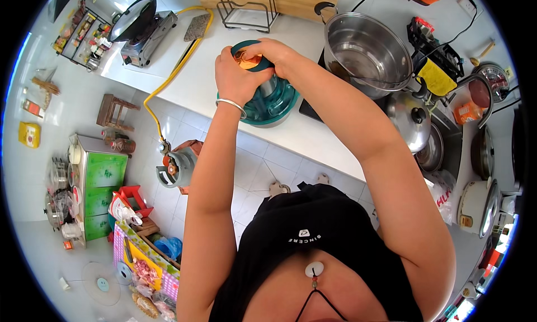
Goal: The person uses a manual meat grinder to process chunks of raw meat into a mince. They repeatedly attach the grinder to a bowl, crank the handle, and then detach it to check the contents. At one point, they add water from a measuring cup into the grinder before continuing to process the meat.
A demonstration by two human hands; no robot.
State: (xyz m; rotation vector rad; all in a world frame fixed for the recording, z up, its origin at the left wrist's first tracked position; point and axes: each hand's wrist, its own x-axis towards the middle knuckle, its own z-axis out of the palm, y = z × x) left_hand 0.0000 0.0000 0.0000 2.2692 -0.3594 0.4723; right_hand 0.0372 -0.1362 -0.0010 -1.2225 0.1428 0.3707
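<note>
Largest is the white tabletop (pixel 193 86), sweeping from 10 o'clock round to 3. Beyond its front edge, toward 9, is a green-fronted cabinet (pixel 106 171), well apart from it on the tiled floor (pixel 260 165). A wide steel pot (pixel 358 34), its lid off, sits between 1 and 2; a small stove (pixel 159 39) carrying a black wok (pixel 142 26) is between 10 and 11. At 9, nearer the middle, stands a grey gas cylinder (pixel 184 175), its yellow hose (pixel 147 104) running up over the tabletop toward the stove. The teal appliance (pixel 268 106) stands upright on the tabletop at 12, near its front edge, left of the pot, with a wire rack (pixel 255 29) behind. Both hands grip its round top: the left hand (pixel 240 73) wraps the 9 o'clock side, thumb across the front, while the right hand (pixel 274 56) curls over from about 2. A yellow cloth (pixel 436 77) hangs at 2. Inside the top's teal rim shows something orange (pixel 250 62), too covered to identify. A silver bracelet (pixel 230 104) rings the left wrist.
</note>
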